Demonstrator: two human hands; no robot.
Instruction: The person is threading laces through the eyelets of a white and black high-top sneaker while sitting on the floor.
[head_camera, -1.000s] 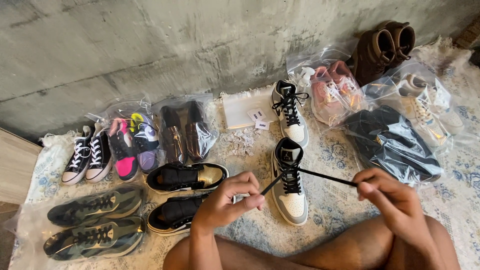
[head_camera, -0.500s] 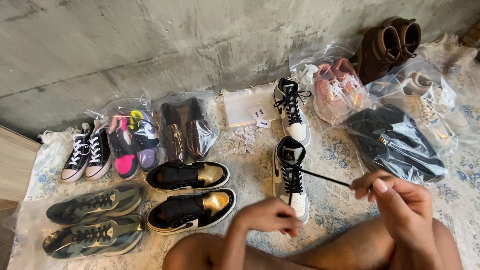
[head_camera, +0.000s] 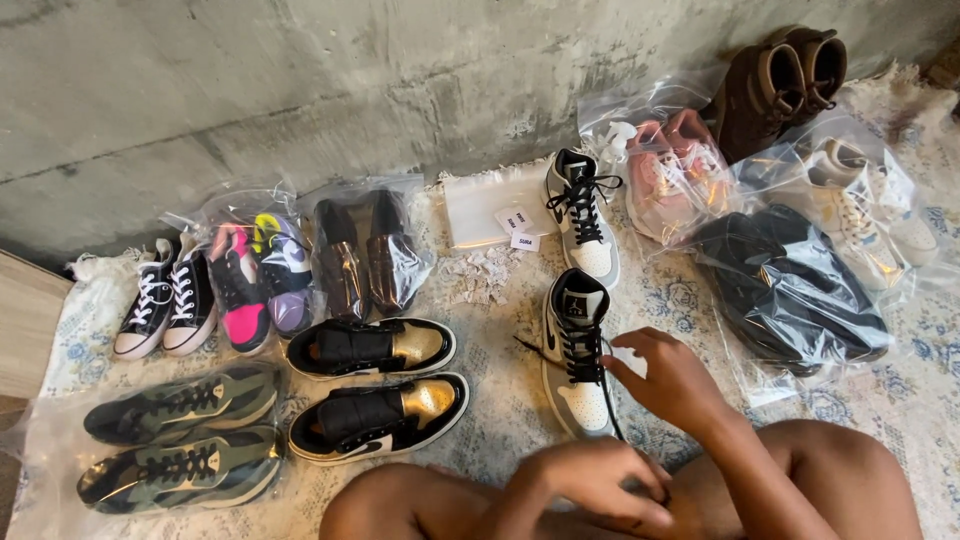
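the grey and white high-top sneaker (head_camera: 578, 352) stands on the patterned rug (head_camera: 500, 330) just in front of the person's bare knees, toe toward the camera, its black laces (head_camera: 583, 350) running up the middle. the right hand (head_camera: 672, 378) sits at the sneaker's right side, fingers curled in and touching the laces near the lower eyelets; it looks pinched on a lace, though the exact grip is hard to make out. one loose lace end lies off the shoe's left side on the rug. the left hand (head_camera: 590, 482) is lower, resting by the knees, just short of the sneaker's toe, fingers bent loosely and holding nothing that shows.

the matching sneaker (head_camera: 582, 215) stands farther back, close to the concrete wall (head_camera: 300, 90). to the left lie a pair of black and gold sneakers (head_camera: 375, 385), then camouflage shoes in a clear bag (head_camera: 180, 440). more bagged shoes lie along the wall, and a dark pair in a plastic bag (head_camera: 790, 290) lies to the right of the right hand.
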